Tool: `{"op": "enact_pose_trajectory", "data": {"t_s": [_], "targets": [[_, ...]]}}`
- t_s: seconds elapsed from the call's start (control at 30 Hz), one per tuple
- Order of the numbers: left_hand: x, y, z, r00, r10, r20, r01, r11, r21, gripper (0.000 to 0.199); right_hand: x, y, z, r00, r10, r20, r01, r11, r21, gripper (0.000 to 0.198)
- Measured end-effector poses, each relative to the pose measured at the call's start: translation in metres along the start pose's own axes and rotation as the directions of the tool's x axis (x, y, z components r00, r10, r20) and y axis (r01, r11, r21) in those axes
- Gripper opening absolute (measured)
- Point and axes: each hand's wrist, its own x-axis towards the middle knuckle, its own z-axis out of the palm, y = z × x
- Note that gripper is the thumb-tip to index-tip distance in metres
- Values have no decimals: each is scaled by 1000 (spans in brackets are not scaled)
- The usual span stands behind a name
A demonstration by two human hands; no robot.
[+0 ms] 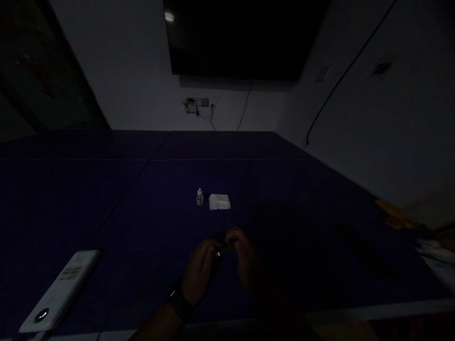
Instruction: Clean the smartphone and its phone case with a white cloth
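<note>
My left hand (200, 267), with a dark watch (179, 299) on its wrist, is closed at the near middle of the dark blue table (152, 274). Opposite it, my right hand (245, 255) is curled in as well. Between the fingers of both lies a small, slim dark object (224, 248) with a shiny left end; the dimness hides its exact kind. Beyond the hands, a small clear dropper bottle (200, 198) with a white cap stands upright. Just right of the bottle, apart from it, a folded white tissue (219, 201) lies flat.
A long white device (64, 289) lies at the near left. Along the right side are a dark elongated thing (362, 248), a yellowish cloth-like thing (396, 214) and whitish items (439, 251). A screen (234, 38) hangs above wall sockets (201, 103).
</note>
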Motion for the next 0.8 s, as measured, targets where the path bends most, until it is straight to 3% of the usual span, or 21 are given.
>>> {"op": "enact_pose_trajectory", "data": {"t_s": [0.23,0.4,0.5,0.8], "targets": [[-6,-5,8,1000,1,8,-1,1000,-31,49,-2,0,-4,1000,-8,-1,8,997,-77,31],[-1,-4,10,999,44,25,-44,999,-13,52,10,-14,-14,988,-131,87,146,969,-201,15],[5,0,8,997,67,24,-67,998,18,51,17,-30,-13,965,-177,193,223,941,-255,17],[13,7,-11,989,141,54,-149,970,193,41,16,-34,1,961,-130,243,189,952,-239,13]]}}
